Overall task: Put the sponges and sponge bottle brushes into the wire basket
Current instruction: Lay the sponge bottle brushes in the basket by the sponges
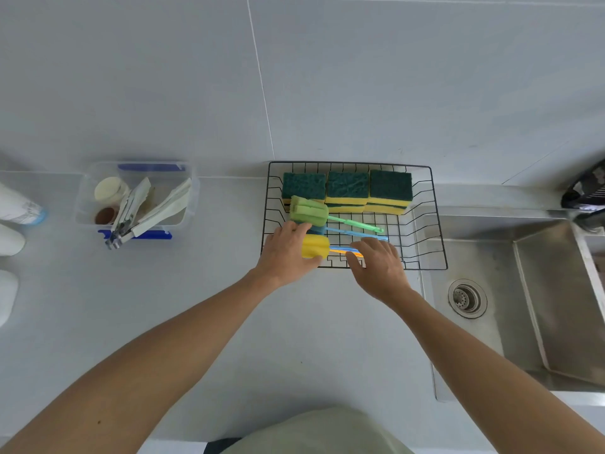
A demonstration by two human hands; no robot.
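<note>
1. Head view: three sponges (347, 191) sit in wire basket (437, 224), green brush (309, 210) and blue brush (357, 234) too.
2. Left hand (284, 253) grips yellow brush (315, 246) head; right hand (379, 263) pinches its handle — lowering in.
3. Nothing visible left outside — nearly done.

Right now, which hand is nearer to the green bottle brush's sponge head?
Left. The left hand sits just below the green sponge head, fingers around the yellow brush head. The right hand is farther right, over the brush handles.

Three sponge stacks (347, 191), three bottle brushes (309, 211) lying in wire basket (435, 224)
</note>
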